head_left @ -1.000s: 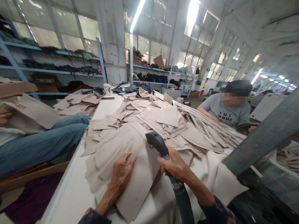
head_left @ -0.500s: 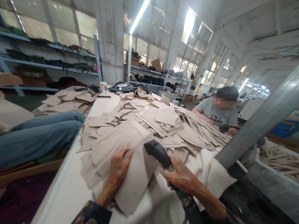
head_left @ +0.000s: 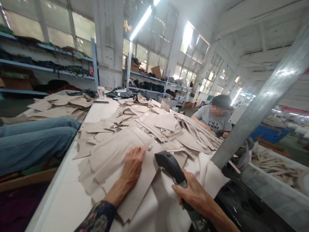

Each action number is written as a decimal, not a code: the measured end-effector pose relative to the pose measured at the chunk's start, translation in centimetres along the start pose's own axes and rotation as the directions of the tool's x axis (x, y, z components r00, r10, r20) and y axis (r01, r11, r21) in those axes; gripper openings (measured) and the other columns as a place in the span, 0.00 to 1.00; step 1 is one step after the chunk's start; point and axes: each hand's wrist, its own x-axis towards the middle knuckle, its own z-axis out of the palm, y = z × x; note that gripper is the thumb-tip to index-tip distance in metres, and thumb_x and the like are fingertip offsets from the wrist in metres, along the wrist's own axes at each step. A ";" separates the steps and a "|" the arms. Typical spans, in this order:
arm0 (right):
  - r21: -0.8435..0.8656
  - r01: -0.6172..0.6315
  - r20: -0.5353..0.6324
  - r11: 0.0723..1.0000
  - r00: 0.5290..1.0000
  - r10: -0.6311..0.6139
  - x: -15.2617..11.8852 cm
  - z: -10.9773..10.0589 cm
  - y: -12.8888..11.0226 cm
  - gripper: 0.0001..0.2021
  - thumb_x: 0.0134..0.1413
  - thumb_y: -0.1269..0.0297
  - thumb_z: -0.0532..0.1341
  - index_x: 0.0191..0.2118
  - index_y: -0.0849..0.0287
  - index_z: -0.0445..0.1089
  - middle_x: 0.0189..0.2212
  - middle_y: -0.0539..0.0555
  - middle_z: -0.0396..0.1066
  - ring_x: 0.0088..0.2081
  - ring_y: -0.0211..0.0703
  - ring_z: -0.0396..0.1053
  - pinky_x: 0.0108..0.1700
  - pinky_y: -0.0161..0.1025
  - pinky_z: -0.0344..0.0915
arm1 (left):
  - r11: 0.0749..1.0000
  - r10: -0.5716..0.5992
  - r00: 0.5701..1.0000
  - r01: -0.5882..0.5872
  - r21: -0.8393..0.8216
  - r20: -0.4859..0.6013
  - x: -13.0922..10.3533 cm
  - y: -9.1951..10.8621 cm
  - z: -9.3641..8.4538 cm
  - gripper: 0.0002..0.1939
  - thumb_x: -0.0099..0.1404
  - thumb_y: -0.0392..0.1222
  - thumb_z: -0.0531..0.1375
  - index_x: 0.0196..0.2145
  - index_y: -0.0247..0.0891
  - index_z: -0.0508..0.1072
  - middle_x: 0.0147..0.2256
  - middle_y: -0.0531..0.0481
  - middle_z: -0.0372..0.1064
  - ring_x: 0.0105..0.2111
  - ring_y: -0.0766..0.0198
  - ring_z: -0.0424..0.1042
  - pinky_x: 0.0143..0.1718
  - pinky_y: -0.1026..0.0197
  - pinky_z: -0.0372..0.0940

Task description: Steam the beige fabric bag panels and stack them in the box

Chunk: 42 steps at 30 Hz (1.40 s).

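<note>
My left hand [head_left: 133,166] lies flat, palm down, on a long beige piece [head_left: 142,190] with a zigzag lower edge. A small metal fitting [head_left: 150,148] shows just beyond its fingertips. My right hand [head_left: 193,193] is wrapped round the handle of a black handheld tool [head_left: 169,162], whose curved head hangs just right of the beige piece. Under and beyond both hands spreads a heap of beige pieces [head_left: 111,148], some with metal parts, on the white table [head_left: 60,196].
Across the heap, a person in a grey shirt [head_left: 212,117] works with their hands low. A slanted metal post [head_left: 253,100] rises at the right, near a bin of beige strips [head_left: 270,180]. Another person's jeans-clad legs [head_left: 38,141] are at the left edge.
My left hand has gone from pinching the piece's upper edge to lying flat on it. The metal fitting now shows. The view has turned slightly to the right.
</note>
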 end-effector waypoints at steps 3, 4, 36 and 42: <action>0.012 -0.004 -0.011 1.000 1.000 0.005 -0.6 -0.4 0.5 0.07 0.51 0.67 0.54 0.37 0.60 0.59 0.13 0.42 0.61 0.14 0.33 0.60 0.16 0.28 0.60 | 0.979 0.012 1.000 -0.010 -0.204 0.009 1.7 0.2 0.7 0.22 0.60 0.27 0.47 0.51 0.38 0.66 0.42 0.43 0.63 0.43 0.58 0.64 0.43 0.57 0.60; 0.019 -0.009 -0.013 1.000 1.000 0.010 -0.7 -0.5 0.7 0.06 0.51 0.67 0.54 0.36 0.60 0.59 0.13 0.42 0.60 0.14 0.33 0.60 0.16 0.28 0.59 | 0.972 0.008 1.000 -0.003 -0.236 0.017 2.1 0.2 1.0 0.21 0.60 0.27 0.48 0.49 0.38 0.67 0.41 0.44 0.63 0.42 0.58 0.64 0.43 0.57 0.60; -0.121 0.031 -0.100 0.992 0.994 -0.043 4.8 2.6 -2.2 0.04 0.46 0.68 0.55 0.30 0.59 0.59 0.14 0.45 0.64 0.15 0.36 0.65 0.14 0.28 0.62 | 0.902 -0.359 0.933 0.340 -0.267 -0.024 1.0 -0.4 2.4 0.12 0.68 0.40 0.46 0.34 0.37 0.69 0.33 0.45 0.72 0.32 0.59 0.70 0.32 0.59 0.52; -0.156 0.022 -0.184 0.988 0.982 -0.051 4.0 0.1 -2.4 0.05 0.50 0.65 0.55 0.31 0.58 0.56 0.14 0.44 0.63 0.14 0.34 0.63 0.15 0.29 0.63 | 0.900 -0.359 0.931 0.326 -0.291 -0.069 0.9 -0.5 2.8 0.13 0.68 0.40 0.46 0.32 0.37 0.68 0.31 0.45 0.71 0.32 0.59 0.70 0.31 0.59 0.51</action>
